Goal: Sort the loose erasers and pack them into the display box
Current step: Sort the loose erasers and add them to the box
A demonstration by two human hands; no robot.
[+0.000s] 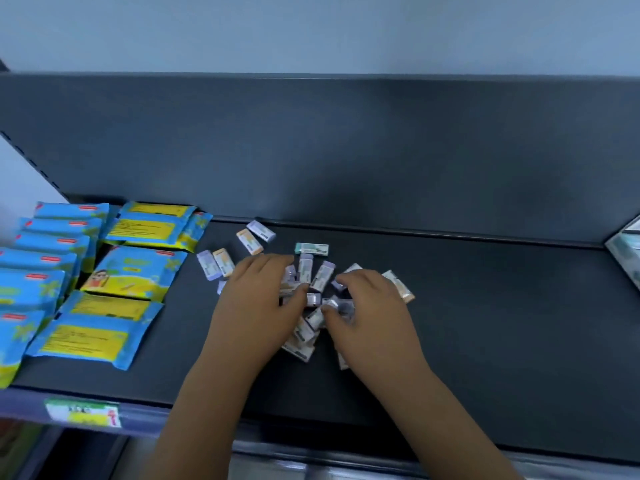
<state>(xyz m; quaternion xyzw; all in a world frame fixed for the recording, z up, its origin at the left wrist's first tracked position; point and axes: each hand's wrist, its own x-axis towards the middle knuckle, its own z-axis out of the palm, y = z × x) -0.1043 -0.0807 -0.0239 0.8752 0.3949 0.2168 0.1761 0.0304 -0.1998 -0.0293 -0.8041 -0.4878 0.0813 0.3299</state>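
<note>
Blue/yellow packets [114, 289] crowded shelf [485, 323] at left, box corner [627, 258] at far right; loose erasers [311, 282] lay mid-shelf, left hand [259, 303] & right hand [367, 313] half-curled, fingertips pinching pile, exact grasp unclear.

A: What'd the person have on? Sleeves, gloves, anything?

B: No sleeves in view. Both forearms were bare right down to the frame's bottom edge.

A: And the hands?

B: Left hand [258, 299] was bare, no glove, no ring or watch that I could see. Right hand [372, 311] was the same, bare w/ nothing at the wrist.

A: Nails, marks?

B: Too blurry to tell. Fingers looked short and rounded, that's abt it.
</note>
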